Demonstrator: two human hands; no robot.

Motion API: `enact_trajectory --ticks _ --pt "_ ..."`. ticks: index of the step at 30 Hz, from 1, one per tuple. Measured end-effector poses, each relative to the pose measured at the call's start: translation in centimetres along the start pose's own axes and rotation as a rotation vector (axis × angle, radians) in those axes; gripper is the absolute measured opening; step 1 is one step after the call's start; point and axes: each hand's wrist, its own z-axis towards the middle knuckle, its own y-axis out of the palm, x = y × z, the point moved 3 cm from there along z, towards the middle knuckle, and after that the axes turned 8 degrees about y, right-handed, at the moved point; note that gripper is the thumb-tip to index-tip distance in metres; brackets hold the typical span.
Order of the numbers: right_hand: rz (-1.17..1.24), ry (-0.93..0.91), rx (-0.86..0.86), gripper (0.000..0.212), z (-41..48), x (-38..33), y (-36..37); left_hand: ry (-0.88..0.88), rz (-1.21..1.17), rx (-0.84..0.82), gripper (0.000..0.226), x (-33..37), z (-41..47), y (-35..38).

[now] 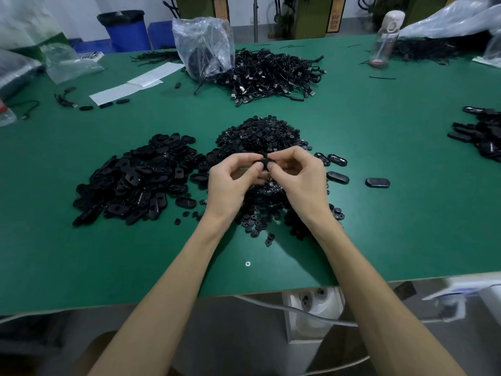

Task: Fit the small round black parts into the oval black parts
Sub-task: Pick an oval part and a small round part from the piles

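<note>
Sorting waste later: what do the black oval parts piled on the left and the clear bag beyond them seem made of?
Black oval parts: probably moulded hard plastic, semi-gloss; light glints off their smooth faces. Clear crumpled bag: thin plastic film, glossy; see-through, creased, with white highlights.

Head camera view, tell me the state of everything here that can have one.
left hand: pinches the black part.
right hand: pinches the same part.
black part: off the table, between both hands' fingertips.
oval parts pile: loose heap, left of the hands.
round parts pile: loose heap under the hands.
bottle: upright, cap on.
</note>
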Motion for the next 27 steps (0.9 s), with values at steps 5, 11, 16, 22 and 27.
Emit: enact_trajectory --ticks 5,11,16,22,27 --pt "-0.060 0.053 0.394 0.014 0.7 0.4 -2.4 0.080 0.397 0.246 0.031 0.2 0.0 -1.3" --pt "-0.066 0.134 0.567 0.022 1.2 1.1 -3.8 0.075 0.722 0.100 0.031 0.0 -0.2 -0.5" --pt "0.008 0.296 0.589 0.032 1.5 1.8 -4.2 -0.016 0.985 0.106 0.043 -0.8 -0.2 -0.5" --pt "-0.105 0.212 0.448 0.046 1.1 1.1 -3.4 -0.108 1.003 0.319 0.073 0.0 -0.2 -2.2" --pt "-0.404 -0.092 -0.040 0.016 0.5 0.3 -0.3 -0.187 1.120 0.266 0.062 -0.3 -0.1 -3.7"
